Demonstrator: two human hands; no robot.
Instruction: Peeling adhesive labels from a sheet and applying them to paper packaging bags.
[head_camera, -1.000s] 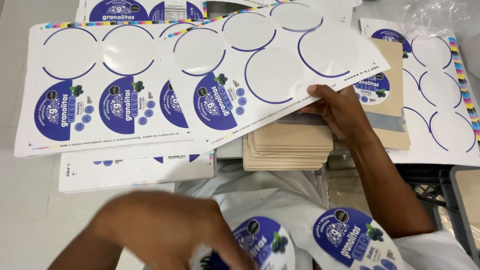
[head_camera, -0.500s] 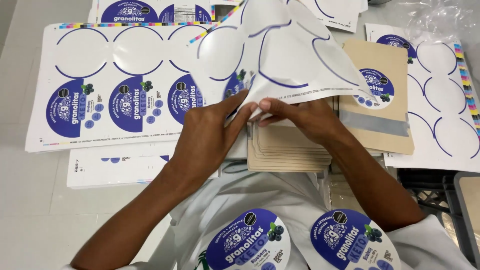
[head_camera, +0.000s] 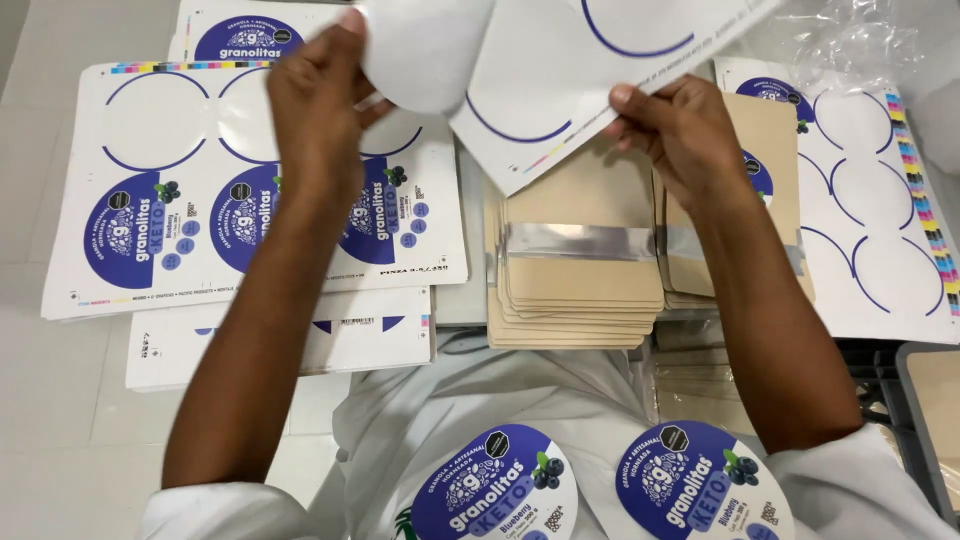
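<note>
Two hands hold one label sheet (head_camera: 600, 70) up over the far middle of the tabletop (head_camera: 40, 420), its near corner hanging above a stack of tan pouches (head_camera: 575, 270). That sheet is white with blue arcs where round labels have gone. A fuller sheet (head_camera: 250, 190) lies flat toward the left edge, three blue round labels along its near side, with another sheet (head_camera: 280, 335) partly under it. A peeled sheet (head_camera: 870, 210) lies toward the right edge, a second pouch pile (head_camera: 760, 200) resting on it. The left hand (head_camera: 315, 110) is closed, pinching a curling white piece (head_camera: 425, 50) at the held sheet's left end. The right hand (head_camera: 680, 135) is closed on the sheet's near edge, thumb on top. Two round blue labels (head_camera: 495, 490) sit stuck on the person's white coat at the near edge.
</note>
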